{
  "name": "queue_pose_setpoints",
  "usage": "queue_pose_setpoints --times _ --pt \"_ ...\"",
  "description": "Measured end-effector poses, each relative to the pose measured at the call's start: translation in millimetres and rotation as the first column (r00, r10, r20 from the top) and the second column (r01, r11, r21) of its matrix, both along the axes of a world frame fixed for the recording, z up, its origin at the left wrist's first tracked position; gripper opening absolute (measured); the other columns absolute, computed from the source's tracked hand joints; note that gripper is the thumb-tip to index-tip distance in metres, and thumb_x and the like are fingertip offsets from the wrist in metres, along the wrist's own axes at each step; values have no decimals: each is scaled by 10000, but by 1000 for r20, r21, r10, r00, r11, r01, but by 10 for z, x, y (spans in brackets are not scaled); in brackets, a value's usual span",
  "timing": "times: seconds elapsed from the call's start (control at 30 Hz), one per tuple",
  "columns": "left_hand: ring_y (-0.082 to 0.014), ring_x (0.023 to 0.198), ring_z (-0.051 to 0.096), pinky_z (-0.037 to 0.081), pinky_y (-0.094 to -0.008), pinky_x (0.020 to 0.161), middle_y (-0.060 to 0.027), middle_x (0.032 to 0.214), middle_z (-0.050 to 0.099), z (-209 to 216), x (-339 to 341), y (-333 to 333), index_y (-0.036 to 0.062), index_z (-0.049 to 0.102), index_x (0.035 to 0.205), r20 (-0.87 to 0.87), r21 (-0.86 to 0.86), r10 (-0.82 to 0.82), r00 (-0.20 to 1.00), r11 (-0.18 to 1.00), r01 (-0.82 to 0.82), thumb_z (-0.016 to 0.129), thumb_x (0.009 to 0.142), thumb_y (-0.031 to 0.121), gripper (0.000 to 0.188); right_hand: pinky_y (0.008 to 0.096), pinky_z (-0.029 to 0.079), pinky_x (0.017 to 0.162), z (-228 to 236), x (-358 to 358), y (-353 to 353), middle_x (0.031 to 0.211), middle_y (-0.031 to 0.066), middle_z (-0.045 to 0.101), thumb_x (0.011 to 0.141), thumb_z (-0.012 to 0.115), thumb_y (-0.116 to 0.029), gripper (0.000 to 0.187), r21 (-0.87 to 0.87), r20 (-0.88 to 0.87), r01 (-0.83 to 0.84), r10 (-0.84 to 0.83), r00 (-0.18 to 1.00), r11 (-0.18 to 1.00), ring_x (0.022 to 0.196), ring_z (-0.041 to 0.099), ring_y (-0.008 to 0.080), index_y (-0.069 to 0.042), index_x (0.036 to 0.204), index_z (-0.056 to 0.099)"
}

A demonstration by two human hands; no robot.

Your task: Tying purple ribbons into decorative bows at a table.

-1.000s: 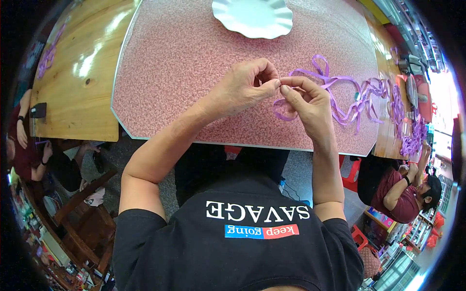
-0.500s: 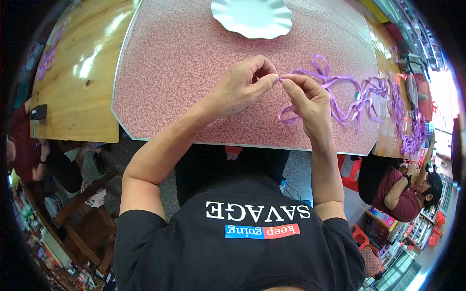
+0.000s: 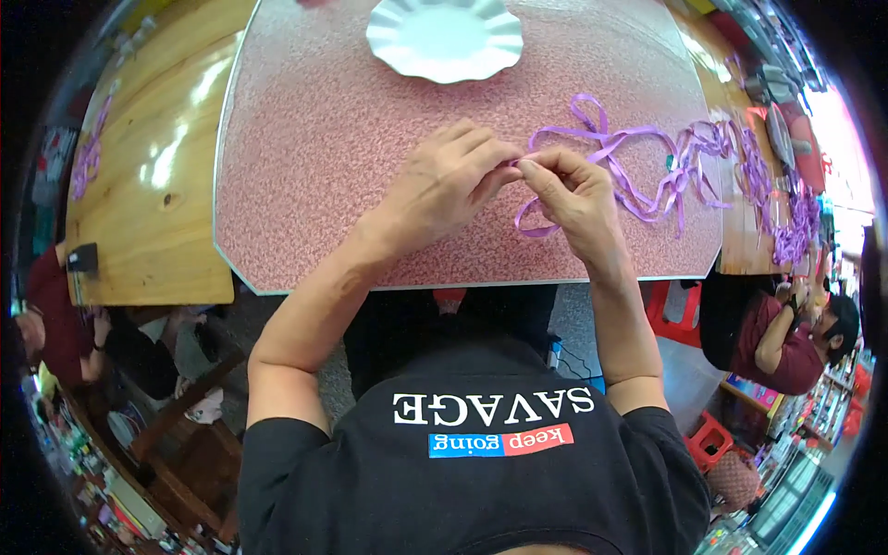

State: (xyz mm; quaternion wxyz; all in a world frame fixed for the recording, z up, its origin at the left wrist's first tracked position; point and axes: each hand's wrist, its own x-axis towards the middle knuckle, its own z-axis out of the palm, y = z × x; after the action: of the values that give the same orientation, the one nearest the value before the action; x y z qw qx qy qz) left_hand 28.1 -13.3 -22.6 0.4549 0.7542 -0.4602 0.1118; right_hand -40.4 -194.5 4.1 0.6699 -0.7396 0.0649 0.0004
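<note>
A long purple ribbon [image 3: 678, 176] lies in loose loops and tangles on the pink speckled table, mostly right of my hands. My left hand [image 3: 453, 174] is closed, its thumb and fingers pinching a small bit of the ribbon. Close against it, my right hand [image 3: 575, 190] pinches the same bit between thumb and index finger. Only a sliver of purple shows where the fingertips meet, so its exact form is hidden. One ribbon loop hangs just below the right fingers. A small green piece sits on the ribbon farther right.
Ahead stands a white plate [image 3: 444, 42] with a wavy rim. Wooden tables [image 3: 148, 231] adjoin both sides, and more purple ribbon [image 3: 794, 231] is heaped at the far right. People sit at left and right, near a red stool [image 3: 673, 314].
My left hand has turned over so its back faces up, with the fingers folding over the pinched ribbon. Both hands sit slightly left and lower in view; the whole view has shifted a little.
</note>
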Motion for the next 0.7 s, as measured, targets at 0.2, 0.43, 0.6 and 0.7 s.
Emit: queue_pose_setpoints --times 0.2,0.43,0.6,0.7 --pt "-271 760 571 445 -389 705 -107 784 582 218 -66 140 27 596 850 174 174 -61 983 984 31 653 832 98 92 203 372 537 79 -93 -18 701 -54 570 915 675 -136 128 -38 -77 -212 209 975 977 615 469 23 -10 921 697" --pt "-230 635 495 402 -355 623 -96 680 489 254 -137 471 2 544 751 -416 65 -224 881 959 274 571 773 58 66 248 421 627 19 -166 119 781 30 601 871 695 -53 65 -117 190 -286 304 933 951 721 545 91 8 876 671" --pt "-169 650 474 396 -332 616 -65 685 481 236 -208 586 -5 527 766 -682 -34 -252 686 949 314 572 848 124 159 284 443 625 -49 -166 190 784 58 610 853 709 -65 86 -183 250 -311 350 903 933 710 569 135 6 885 670" --pt "-130 672 472 392 -316 613 -40 691 480 247 -264 573 0 540 784 -714 0 -168 680 971 240 554 942 212 265 297 450 624 -46 -156 228 785 73 611 852 705 -59 83 -230 318 -274 338 886 934 707 582 157 8 887 670"
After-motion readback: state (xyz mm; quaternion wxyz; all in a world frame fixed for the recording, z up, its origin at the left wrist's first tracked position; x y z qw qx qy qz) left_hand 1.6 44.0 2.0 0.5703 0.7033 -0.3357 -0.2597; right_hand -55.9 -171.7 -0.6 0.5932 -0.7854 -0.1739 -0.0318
